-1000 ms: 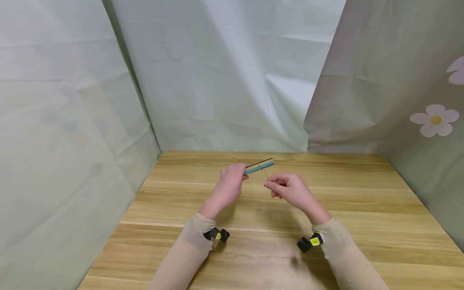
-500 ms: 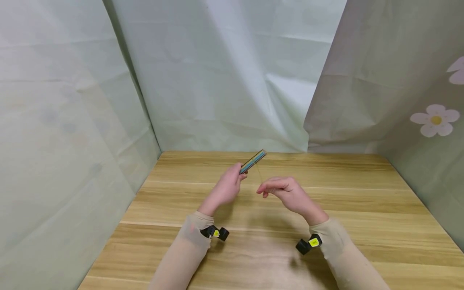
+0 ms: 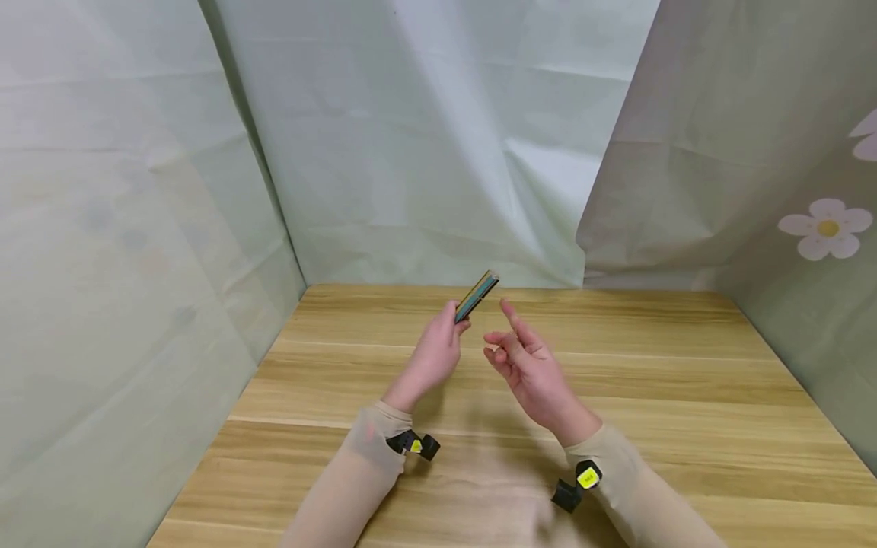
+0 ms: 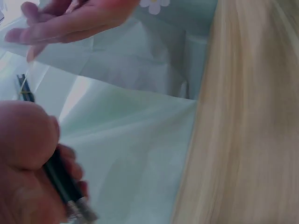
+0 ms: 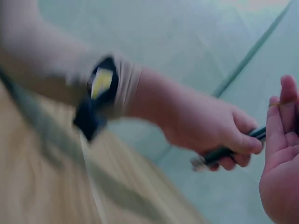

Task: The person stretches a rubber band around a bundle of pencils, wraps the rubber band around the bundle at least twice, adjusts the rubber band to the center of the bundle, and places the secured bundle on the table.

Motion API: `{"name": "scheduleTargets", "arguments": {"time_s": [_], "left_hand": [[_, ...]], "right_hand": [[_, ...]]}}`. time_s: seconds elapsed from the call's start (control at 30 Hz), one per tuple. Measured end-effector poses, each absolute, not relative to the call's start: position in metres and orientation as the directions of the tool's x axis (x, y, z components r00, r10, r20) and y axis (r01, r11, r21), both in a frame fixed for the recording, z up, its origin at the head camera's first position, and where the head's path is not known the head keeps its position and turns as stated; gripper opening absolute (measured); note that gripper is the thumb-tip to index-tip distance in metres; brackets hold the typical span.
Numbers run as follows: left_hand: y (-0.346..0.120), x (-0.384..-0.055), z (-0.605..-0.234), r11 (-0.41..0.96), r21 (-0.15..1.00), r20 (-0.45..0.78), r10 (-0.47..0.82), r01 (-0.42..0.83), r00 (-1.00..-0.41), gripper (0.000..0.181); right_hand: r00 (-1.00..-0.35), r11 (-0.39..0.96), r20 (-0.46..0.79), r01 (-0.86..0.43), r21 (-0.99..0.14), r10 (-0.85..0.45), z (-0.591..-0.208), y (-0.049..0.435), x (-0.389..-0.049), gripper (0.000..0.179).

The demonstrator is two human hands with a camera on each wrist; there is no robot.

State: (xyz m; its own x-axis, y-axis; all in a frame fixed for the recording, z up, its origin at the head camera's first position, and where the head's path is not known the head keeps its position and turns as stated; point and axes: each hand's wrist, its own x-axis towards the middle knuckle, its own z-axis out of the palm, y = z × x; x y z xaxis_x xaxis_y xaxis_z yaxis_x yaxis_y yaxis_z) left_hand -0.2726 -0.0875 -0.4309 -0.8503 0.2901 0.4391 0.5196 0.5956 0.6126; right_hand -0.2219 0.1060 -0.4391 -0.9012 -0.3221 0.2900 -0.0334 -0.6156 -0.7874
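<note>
"Looking through my head feed, I have the left hand (image 3: 432, 352) curled round the bundle (image 3: 477, 295), its grasp firm. What do you read on the right hand (image 3: 537, 377)?"

"Nothing clenched there, by my feeds: the index finger points straight out and the others bend loosely. It sits just beside the bundle's far end."

"Is it holding anything?"

"A thin yellow band (image 4: 26, 93) goes round the bundle, and from my left wrist feed a strand runs up to the right fingertips. My right wrist feed shows a yellow line across those fingers, but I can't tell exactly how it loops them."

"And where is the bundle?"

"Up off the table (image 3: 685, 396), tilted, its far end pointing away from the person and to the right. I see slim sticks, blue, yellow and dark."

"Around it?"

"Pale cloth (image 3: 411, 152) stands behind the table, with a white flower (image 3: 827, 228) on the right side. My right wrist feed is blurred."
</note>
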Motion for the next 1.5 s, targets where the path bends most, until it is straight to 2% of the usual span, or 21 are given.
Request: {"name": "scheduleTargets", "arguments": {"time_s": [0.13,0.23,0.4,0.57,0.8,1.0,1.17,1.23,1.3,1.4,1.5], "left_hand": [[-0.083,-0.272,-0.431,0.69,0.458,0.535,0.29,0.561,-0.794,0.02],[-0.082,-0.272,-0.432,0.741,0.364,0.543,0.323,0.564,-0.775,0.021],[-0.085,-0.27,-0.434,0.785,0.229,0.545,0.386,0.575,-0.744,0.019],[-0.089,-0.27,-0.433,0.798,0.099,0.578,0.44,0.594,-0.687,0.018],[-0.091,-0.269,-0.427,0.808,-0.036,0.557,0.504,0.588,-0.66,0.012],[-0.087,-0.269,-0.428,0.787,-0.06,0.508,0.554,0.614,-0.66,0.008],[-0.086,-0.27,-0.429,0.796,-0.059,0.467,0.555,0.602,-0.688,0.009],[-0.087,-0.269,-0.429,0.807,-0.07,0.455,0.548,0.586,-0.701,0.01],[-0.088,-0.268,-0.429,0.812,-0.086,0.445,0.55,0.578,-0.707,0.011],[-0.088,-0.266,-0.429,0.808,-0.114,0.428,0.565,0.579,-0.705,0.012],[-0.088,-0.265,-0.43,0.8,-0.136,0.408,0.583,0.584,-0.703,0.013]], "right_hand": [[-0.945,-0.681,0.134,0.112,-0.724,-0.298,-0.427,0.106,-0.218,0.041],[-0.969,-0.688,0.064,0.122,-0.715,-0.238,-0.418,0.109,-0.219,0.027],[-0.978,-0.612,0.035,0.102,-0.784,-0.207,-0.411,0.12,-0.223,0.029],[-0.978,-0.479,0.022,0.082,-0.874,-0.207,-0.407,0.128,-0.226,0.036],[-0.985,-0.232,0.013,0.027,-0.972,-0.169,-0.408,0.139,-0.234,0.048],[-0.992,-0.055,0.053,-0.047,-0.997,-0.112,-0.414,0.145,-0.237,0.04],[-0.987,0.111,0.158,-0.159,-0.981,-0.019,-0.415,0.149,-0.238,0.036],[-0.975,0.234,0.221,-0.22,-0.947,-0.021,-0.414,0.15,-0.239,0.035],[-0.954,0.39,0.286,-0.297,-0.871,-0.087,-0.413,0.151,-0.24,0.037],[-0.893,0.62,0.367,-0.447,-0.645,-0.262,-0.413,0.152,-0.24,0.04],[-0.812,0.726,0.427,-0.564,-0.394,-0.399,-0.414,0.15,-0.24,0.036]]}}
